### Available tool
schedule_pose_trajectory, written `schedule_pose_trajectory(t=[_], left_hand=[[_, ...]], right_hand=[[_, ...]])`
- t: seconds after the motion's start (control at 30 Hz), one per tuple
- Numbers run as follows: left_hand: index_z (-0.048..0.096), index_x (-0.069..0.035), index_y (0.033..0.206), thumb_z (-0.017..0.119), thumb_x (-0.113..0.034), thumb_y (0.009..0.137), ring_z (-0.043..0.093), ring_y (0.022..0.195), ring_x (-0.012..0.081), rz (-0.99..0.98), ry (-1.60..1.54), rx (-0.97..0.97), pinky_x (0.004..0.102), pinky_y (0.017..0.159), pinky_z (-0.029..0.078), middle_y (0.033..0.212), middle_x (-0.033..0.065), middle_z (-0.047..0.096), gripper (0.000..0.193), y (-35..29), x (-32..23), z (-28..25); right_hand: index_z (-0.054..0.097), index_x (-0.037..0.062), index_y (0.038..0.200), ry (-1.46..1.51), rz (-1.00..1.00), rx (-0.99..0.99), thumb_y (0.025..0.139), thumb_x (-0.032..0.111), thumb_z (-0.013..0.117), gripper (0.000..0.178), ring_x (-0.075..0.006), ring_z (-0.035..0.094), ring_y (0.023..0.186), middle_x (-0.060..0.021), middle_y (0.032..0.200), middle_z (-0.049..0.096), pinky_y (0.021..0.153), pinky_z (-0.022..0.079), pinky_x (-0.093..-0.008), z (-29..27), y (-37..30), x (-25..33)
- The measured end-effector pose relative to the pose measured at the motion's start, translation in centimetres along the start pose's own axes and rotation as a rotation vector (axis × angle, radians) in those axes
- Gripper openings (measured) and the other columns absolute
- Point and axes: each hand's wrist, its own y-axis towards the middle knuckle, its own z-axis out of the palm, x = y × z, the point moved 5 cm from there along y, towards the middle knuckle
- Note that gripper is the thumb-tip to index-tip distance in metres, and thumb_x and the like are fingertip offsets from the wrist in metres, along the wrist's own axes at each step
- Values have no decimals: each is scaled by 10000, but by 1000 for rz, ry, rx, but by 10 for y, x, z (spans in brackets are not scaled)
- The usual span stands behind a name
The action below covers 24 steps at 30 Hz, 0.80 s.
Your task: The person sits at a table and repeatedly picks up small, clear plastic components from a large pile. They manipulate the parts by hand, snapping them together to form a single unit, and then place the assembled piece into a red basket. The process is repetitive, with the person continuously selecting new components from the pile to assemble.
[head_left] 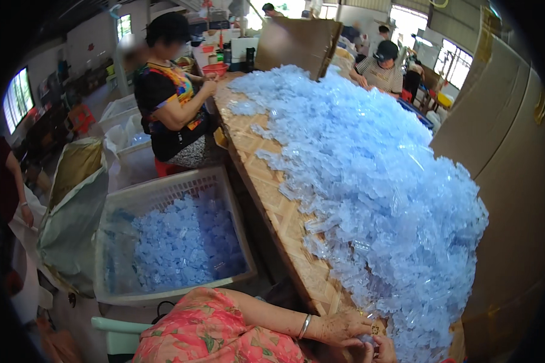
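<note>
A large heap of clear, bluish plastic pieces (375,181) covers most of the wooden-patterned table (272,199). At the heap's near end, by the table's front edge, my left hand (345,327) reaches in from the left, a silver bangle on its wrist. Its fingers are closed on a small clear plastic piece (367,340). My right hand (384,350), partly cut off by the lower edge, meets it with fingers pinched on the same piece. The piece's exact shape is too small to make out.
Left of the table stands a white plastic crate (175,290) holding similar bluish pieces. A large sack (75,206) is beside it. Across the table's far left a person (175,103) stands; another (381,72) is behind the heap. Cardboard (496,121) walls the right side.
</note>
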Motion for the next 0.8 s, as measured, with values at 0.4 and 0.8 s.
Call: schedule_pose_trajectory(t=[0.4,0.8], left_hand=[[639,-77,1025,743,-223,764,599,953,352,21,19,11,460,789,468,999,99,605,317,0,5,3],[640,-67,999,760,-195,740,611,959,351,24,14,11,476,802,476,991,104,621,313,1,7,2]], right_hand=[[701,42,1038,-54,27,-8,925,164,683,167,-332,681,802,-174,949,716,706,542,-393,10,-7,-9],[685,31,1040,57,60,-21,924,155,695,170,-275,655,756,-161,934,706,690,522,-358,16,-6,-16]])
